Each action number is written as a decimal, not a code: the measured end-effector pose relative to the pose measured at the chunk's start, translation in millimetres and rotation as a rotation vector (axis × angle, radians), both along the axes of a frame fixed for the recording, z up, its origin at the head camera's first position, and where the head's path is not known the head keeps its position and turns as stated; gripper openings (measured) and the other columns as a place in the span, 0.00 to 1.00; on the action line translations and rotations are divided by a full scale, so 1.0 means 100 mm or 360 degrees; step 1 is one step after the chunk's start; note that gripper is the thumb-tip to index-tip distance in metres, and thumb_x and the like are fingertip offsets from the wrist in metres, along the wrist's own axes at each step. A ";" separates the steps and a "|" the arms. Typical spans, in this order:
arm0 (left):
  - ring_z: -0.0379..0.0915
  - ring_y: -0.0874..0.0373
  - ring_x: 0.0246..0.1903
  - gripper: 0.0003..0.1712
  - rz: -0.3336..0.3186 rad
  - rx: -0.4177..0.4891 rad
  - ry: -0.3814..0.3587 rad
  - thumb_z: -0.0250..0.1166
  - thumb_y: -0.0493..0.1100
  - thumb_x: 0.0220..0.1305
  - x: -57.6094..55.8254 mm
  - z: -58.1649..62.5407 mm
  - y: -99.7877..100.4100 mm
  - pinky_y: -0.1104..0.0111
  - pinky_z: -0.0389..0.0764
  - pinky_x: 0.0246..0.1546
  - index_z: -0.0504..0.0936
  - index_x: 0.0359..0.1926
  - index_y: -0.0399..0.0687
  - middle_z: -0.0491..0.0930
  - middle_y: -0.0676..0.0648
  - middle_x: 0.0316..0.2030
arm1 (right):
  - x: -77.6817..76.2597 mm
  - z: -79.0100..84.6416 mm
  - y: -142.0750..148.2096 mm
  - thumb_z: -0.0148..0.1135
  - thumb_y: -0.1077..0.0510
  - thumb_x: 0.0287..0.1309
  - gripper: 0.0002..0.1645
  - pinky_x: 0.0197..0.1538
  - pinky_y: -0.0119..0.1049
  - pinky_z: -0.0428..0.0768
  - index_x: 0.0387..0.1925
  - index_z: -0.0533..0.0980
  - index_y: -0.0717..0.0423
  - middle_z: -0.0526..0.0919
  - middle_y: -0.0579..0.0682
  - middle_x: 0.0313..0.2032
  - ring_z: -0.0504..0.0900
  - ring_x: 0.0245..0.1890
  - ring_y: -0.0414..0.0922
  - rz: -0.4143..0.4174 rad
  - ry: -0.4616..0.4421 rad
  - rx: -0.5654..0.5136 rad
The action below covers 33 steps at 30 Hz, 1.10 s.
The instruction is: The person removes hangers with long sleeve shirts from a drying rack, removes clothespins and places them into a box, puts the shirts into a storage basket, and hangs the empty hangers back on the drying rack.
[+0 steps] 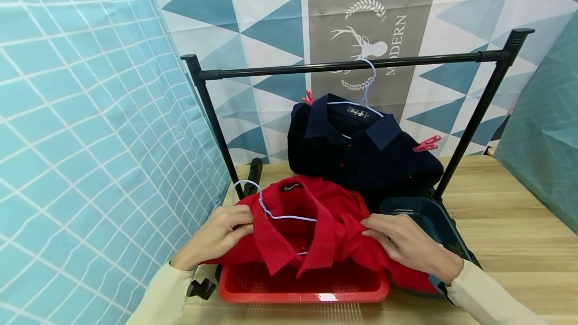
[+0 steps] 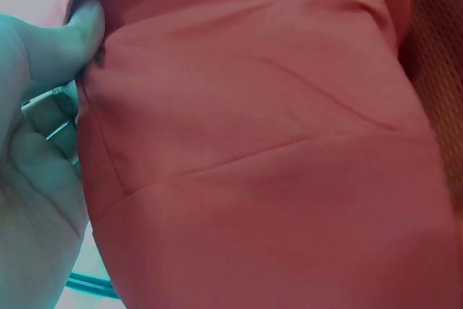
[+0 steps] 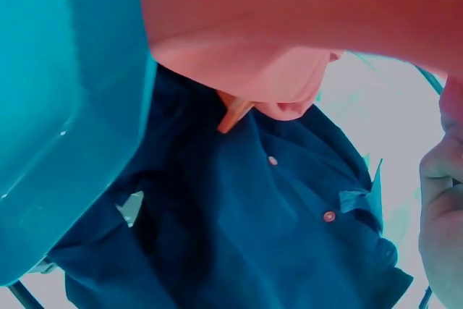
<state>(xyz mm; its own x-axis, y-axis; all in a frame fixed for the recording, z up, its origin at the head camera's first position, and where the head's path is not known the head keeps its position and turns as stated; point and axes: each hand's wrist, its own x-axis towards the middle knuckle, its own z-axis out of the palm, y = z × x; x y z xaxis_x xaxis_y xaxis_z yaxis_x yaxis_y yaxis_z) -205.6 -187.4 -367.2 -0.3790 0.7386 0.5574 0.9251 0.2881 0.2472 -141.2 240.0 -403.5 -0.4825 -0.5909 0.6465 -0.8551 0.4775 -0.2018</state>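
A red collared shirt [image 1: 331,247] is spread over a red basket in the head view, a light blue hanger [image 1: 293,217] inside its neck. The hanger's hook sticks up at the left, off the rack. My left hand [image 1: 223,232] pinches the shirt's left shoulder; in the left wrist view the thumb [image 2: 87,30] presses on the red cloth. At the opposite shoulder, my right hand [image 1: 404,242] pinches the fabric between thumb and fingers. Behind it, a navy shirt [image 1: 356,159] hangs by another light blue hanger [image 1: 367,87], with pink clothespins [image 1: 426,144] at its shoulders.
A black rack's bar [image 1: 280,70] crosses above, its posts standing on either side. Below the red shirt is the red basket [image 1: 302,297]; a dark blue basin [image 1: 413,206] stands at the right on the wooden table [image 1: 519,214]. Blue checked cloth [image 1: 90,114] covers the left side.
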 end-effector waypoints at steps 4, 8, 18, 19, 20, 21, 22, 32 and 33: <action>0.61 0.70 0.25 0.17 0.0002 0.0018 0.0017 0.65 0.26 0.62 0.00 0.05 0.07 0.79 0.64 0.29 0.79 0.25 0.54 0.68 0.60 0.26 | -0.01 0.03 -0.05 0.71 0.75 0.51 0.28 0.38 0.20 0.76 0.52 0.81 0.49 0.85 0.40 0.43 0.78 0.32 0.32 -0.0029 -0.0010 0.0005; 0.64 0.69 0.26 0.17 0.0023 0.0098 -0.0002 0.65 0.25 0.60 0.01 0.04 0.07 0.79 0.66 0.29 0.83 0.29 0.54 0.72 0.60 0.28 | -0.03 0.05 -0.07 0.70 0.74 0.55 0.26 0.38 0.21 0.77 0.51 0.82 0.48 0.84 0.37 0.42 0.78 0.30 0.29 -0.0048 -0.0074 -0.0021; 0.80 0.61 0.36 0.25 -0.0004 0.0463 -0.0115 0.64 0.18 0.57 0.00 0.01 -0.16 0.75 0.77 0.38 0.88 0.38 0.54 0.86 0.51 0.38 | -0.16 -0.04 0.14 0.68 0.69 0.62 0.18 0.37 0.25 0.77 0.40 0.84 0.40 0.86 0.35 0.37 0.80 0.32 0.32 -0.0436 -0.0144 -0.0280; 0.81 0.60 0.37 0.25 -0.0006 0.0494 -0.0137 0.63 0.17 0.57 0.01 0.02 -0.19 0.75 0.77 0.39 0.88 0.38 0.53 0.86 0.50 0.39 | -0.17 -0.06 0.19 0.68 0.68 0.63 0.17 0.36 0.26 0.77 0.39 0.84 0.39 0.85 0.34 0.36 0.80 0.31 0.32 -0.0521 -0.0161 -0.0272; 0.81 0.60 0.38 0.26 -0.0004 0.0510 -0.0166 0.62 0.16 0.57 0.01 0.02 -0.21 0.74 0.78 0.40 0.88 0.39 0.52 0.86 0.49 0.39 | -0.18 -0.07 0.22 0.68 0.67 0.64 0.16 0.36 0.27 0.77 0.39 0.84 0.39 0.85 0.34 0.36 0.79 0.31 0.32 -0.0594 -0.0176 -0.0246; 0.81 0.60 0.38 0.26 0.0011 0.0510 -0.0205 0.62 0.16 0.58 0.02 0.03 -0.23 0.75 0.78 0.40 0.88 0.39 0.53 0.86 0.49 0.40 | -0.19 -0.08 0.24 0.67 0.65 0.65 0.14 0.35 0.28 0.77 0.38 0.84 0.39 0.85 0.34 0.35 0.78 0.31 0.31 -0.0647 -0.0195 -0.0216; 0.80 0.60 0.38 0.26 0.0023 0.0498 -0.0240 0.62 0.17 0.59 0.02 0.03 -0.25 0.74 0.78 0.39 0.88 0.39 0.53 0.86 0.50 0.40 | -0.19 -0.09 0.26 0.67 0.64 0.66 0.12 0.33 0.29 0.76 0.39 0.84 0.40 0.84 0.34 0.34 0.76 0.29 0.31 -0.0687 -0.0210 -0.0189; 0.75 0.62 0.31 0.22 0.0076 0.0477 -0.0329 0.63 0.20 0.63 0.00 -0.01 -0.18 0.72 0.73 0.29 0.88 0.37 0.55 0.84 0.53 0.35 | -0.01 0.07 -0.12 0.72 0.59 0.63 0.16 0.28 0.20 0.67 0.52 0.82 0.46 0.71 0.36 0.34 0.66 0.26 0.29 -0.0435 -0.0071 -0.0101; 0.76 0.61 0.32 0.23 0.0046 0.0496 -0.0343 0.63 0.19 0.63 -0.01 -0.01 -0.18 0.72 0.74 0.30 0.88 0.38 0.53 0.84 0.52 0.36 | -0.01 0.08 -0.14 0.71 0.59 0.63 0.15 0.29 0.21 0.69 0.50 0.82 0.45 0.72 0.36 0.34 0.67 0.26 0.30 -0.0374 -0.0096 -0.0091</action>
